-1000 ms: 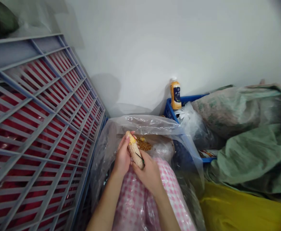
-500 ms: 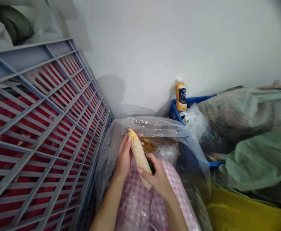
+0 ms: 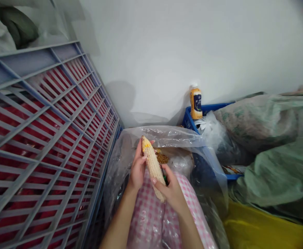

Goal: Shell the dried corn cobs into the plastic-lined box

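Note:
A mostly bare corn cob (image 3: 153,167) is held tilted between my two hands, with a few yellow kernels left near its dark upper tip. My left hand (image 3: 138,169) grips the upper part from the left, its thumb along the side. Around the lower part, my right hand (image 3: 170,188) is closed with the thumb on top. Something small and green shows behind the cob by my right fingers; I cannot make out what it is. Beyond the cob, loose corn kernels (image 3: 162,158) lie in a box lined with a clear plastic bag (image 3: 167,135).
A grey plastic crate (image 3: 70,119) with red contents stands on the left. To the right, a blue basket (image 3: 189,119) holds a yellow bottle (image 3: 196,103) and bags. Green sacks (image 3: 283,173) and a yellow bag (image 3: 265,228) lie farther right. Pink checked cloth (image 3: 151,214) is below my hands.
The cob and both hands have shifted slightly right. My left thumb has moved down the cob from near its tip.

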`<state>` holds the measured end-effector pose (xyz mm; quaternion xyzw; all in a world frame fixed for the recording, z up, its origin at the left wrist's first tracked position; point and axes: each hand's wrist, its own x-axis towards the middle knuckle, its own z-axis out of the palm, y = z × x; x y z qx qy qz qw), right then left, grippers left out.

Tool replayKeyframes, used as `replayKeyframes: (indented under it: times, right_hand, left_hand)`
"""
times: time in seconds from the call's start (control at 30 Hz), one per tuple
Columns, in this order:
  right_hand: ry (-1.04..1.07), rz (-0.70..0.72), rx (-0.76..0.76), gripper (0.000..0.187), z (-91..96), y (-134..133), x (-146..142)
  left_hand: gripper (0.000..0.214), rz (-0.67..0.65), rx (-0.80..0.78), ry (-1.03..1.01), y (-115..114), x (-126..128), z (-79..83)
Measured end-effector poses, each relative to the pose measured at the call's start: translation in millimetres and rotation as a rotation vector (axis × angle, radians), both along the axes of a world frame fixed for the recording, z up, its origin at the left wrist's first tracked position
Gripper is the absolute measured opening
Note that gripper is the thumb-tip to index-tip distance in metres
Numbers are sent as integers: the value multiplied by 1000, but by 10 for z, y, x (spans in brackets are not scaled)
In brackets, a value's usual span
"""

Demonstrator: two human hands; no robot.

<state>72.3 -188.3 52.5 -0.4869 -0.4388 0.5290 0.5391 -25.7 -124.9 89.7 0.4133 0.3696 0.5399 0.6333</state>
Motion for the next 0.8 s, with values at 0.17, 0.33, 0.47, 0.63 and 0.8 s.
replayKeyframes:
  times: [0.17, 0.33, 0.47, 0.63, 0.8]
  right_hand:
    - [-174, -78, 31, 29, -45, 22, -64]
    - [-255, -100, 13, 31, -92, 11, -104]
    - [-236, -90, 1, 30, -80, 12, -89]
    - [-201, -81, -29, 32, -52, 24, -65]
    - [-182, -78, -22, 32, -48, 14, -66]
  left_hand:
    - [45, 143, -94, 123, 104, 37, 82]
    - [41, 212, -63, 139, 130, 82, 5]
    - [41, 235, -48, 86, 120, 127, -72]
    - [46, 230, -25, 54, 106, 162, -74]
    - [48, 220, 3, 60, 101, 150, -55]
